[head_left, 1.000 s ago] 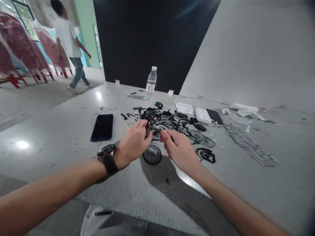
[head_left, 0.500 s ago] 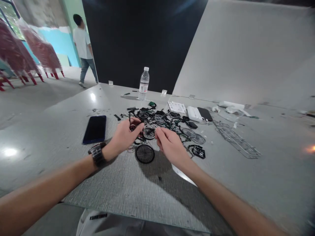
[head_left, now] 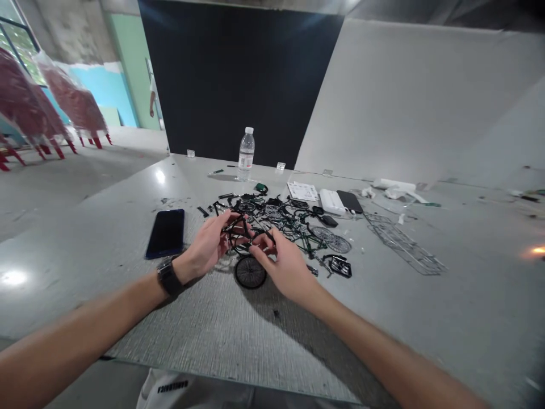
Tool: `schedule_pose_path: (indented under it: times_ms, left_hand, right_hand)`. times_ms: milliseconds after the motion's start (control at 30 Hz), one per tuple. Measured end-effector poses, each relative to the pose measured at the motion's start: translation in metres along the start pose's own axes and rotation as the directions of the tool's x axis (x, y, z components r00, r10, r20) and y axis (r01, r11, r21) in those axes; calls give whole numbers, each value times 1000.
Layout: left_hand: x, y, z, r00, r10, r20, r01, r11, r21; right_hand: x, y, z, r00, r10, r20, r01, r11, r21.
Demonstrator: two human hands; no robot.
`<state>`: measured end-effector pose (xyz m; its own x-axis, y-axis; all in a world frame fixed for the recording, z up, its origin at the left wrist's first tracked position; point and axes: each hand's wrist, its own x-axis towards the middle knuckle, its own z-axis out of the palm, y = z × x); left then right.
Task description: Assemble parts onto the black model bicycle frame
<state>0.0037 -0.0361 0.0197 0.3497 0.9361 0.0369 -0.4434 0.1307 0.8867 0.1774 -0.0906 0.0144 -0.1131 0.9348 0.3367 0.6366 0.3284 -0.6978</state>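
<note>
On the grey table [head_left: 200,329], between its near and far edges, the left hand [head_left: 204,244] holds a slim, black, thin-tubed miniature bicycle frame [head_left: 235,224]; the right hand [head_left: 285,261] curls beside it, grip unclear. Nearer the near edge lies a black spoked wheel [head_left: 250,272].

A grey, streaky-surfaced table [head_left: 200,329] carries a loose heap of miniature bicycle parts [head_left: 293,224] at its middle, with grey spoked wheels [head_left: 332,240] at the right of the heap and a black-rimmed spoked wheel [head_left: 250,274] at its front. A dark smartphone [head_left: 166,233] lies flat to the left; a white-capped water bottle [head_left: 246,159] stands behind. Rightward lie a printed sheet [head_left: 302,191], a white box-shaped item [head_left: 332,201], a flat black rectangle [head_left: 349,201] and an openwork grey sprue frame [head_left: 402,244]
</note>
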Motion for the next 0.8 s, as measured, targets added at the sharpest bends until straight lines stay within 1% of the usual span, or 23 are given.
schedule_pose_path:
  times_ms: [67,167,267,367,433,500,567,633,700,767,800]
  left_hand:
    - [0,-1,0,1000,-3,28,3,1000,6]
    - [0,-3,-1,999,9,52,-12,998,61]
    - [1,-7,-4,999,27,23,-29,992,120]
    - [2,-9,-7,1000,26,-14,-24,991,129]
    - [2,-9,-8,999,25,-19,-23,991,130]
    - [2,-10,-8,1000,30,8,-31,988,151]
    - [2,-12,-8,998,37,42,-44,981,187]
    - [3,-13,-8,997,40,67,-54,973,223]
    - [4,-13,-8,993,67,97,-91,957,275]
    - [5,-10,-9,979,116,165,-171,911,376]
    - [5,-8,-9,967,121,225,-215,862,459]
  right_hand:
    - [1,4,1,1000,10,3,-10,998,59]
    - [2,9,2,1000,22,8,-23,987,158]
    - [2,10,1,999,44,16,-47,971,235]
    - [1,8,-2,999,48,8,-49,967,251]
    - [1,6,-3,999,49,16,-52,968,247]
    - [1,6,-2,998,63,26,-67,968,241]
    - [3,7,1,998,64,20,-67,959,277]
    - [5,9,3,999,53,5,-51,928,369]
    - [7,11,4,999,51,-9,-41,891,453]
    - [8,13,1,997,59,-40,-33,883,469]
    - [9,14,-1,996,65,-62,-30,892,451]
